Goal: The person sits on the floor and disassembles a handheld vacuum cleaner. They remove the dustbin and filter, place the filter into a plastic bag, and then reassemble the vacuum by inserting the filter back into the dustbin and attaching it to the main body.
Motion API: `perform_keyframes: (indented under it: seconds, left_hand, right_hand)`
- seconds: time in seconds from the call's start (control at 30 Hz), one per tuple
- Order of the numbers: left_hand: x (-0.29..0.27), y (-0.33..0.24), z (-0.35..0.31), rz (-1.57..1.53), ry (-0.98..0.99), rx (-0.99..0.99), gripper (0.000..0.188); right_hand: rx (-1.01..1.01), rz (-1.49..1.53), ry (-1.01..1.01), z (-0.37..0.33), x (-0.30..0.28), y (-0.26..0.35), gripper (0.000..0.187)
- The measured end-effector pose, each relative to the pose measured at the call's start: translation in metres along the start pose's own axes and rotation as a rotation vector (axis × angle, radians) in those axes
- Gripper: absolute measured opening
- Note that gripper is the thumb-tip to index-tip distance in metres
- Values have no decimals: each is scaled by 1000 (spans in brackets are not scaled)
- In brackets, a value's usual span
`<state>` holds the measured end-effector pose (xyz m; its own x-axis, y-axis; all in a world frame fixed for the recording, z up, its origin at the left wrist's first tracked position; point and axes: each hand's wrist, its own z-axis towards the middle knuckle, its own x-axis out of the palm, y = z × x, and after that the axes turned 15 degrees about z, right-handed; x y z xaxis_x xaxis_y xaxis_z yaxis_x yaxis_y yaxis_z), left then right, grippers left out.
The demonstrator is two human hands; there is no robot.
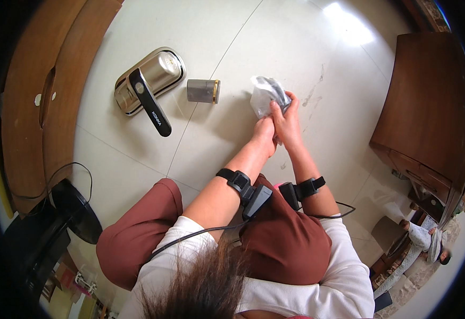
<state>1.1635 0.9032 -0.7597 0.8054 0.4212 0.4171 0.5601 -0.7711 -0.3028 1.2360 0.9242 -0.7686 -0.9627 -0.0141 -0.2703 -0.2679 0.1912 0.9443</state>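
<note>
A crinkled clear plastic bag [266,97] with something dark inside is between my hands, above the floor. My right hand [287,118] grips the bag from its right side, with the thumb on top. Below it, my left hand [265,131] is closed on the bag's lower end; its fingers are partly hidden. Further left, a smoky translucent cylinder [200,91] with a gold ring at one end lies on its side. Beyond it rests a champagne-gold appliance [169,66] with rounded ends and a long black handle [152,106].
Pale floor tiles [232,58] lie under everything. A wooden cabinet [27,90] stands along the left and another brown one [426,101] at the right. A black round-based stand [75,210] is at lower left, and a person [423,236] sits far off at right.
</note>
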Motion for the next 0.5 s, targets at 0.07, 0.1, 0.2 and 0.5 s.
perform_keyframes:
  seconds: [0.07,0.1,0.2,0.5]
  left_hand:
    - [-8,9,9,-101,63,10,39]
    - [-13,15,14,-144,103,15,41]
    - [-23,25,21,-222,228,32,47]
    - [11,-14,-39,17,518,53,53]
  right_hand:
    - [68,12,24,-12,8,20,53]
    - [75,40,9,-14,11,23,52]
    - [86,73,-21,-23,19,37,49]
    - [-189,-167,-154,21,-19,0,42]
